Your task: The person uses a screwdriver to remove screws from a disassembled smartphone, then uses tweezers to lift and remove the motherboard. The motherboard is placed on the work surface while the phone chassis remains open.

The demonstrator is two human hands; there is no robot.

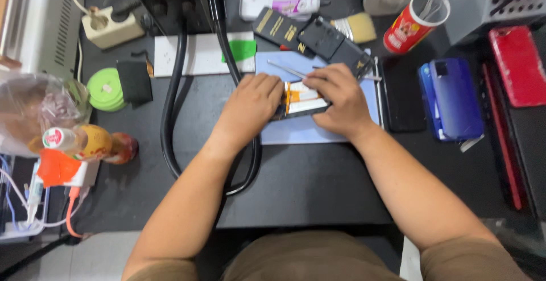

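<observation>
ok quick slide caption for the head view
Left hand steadies an opened phone on a blue mat; right hand holds tweezers.

So there's an opened dark smartphone with white and orange innards lying flat on the pale blue work mat, back facing up, mostly getting covered at both ends. Thin silver metal tweezers are lying angled just above it, tips pointing left.
</observation>
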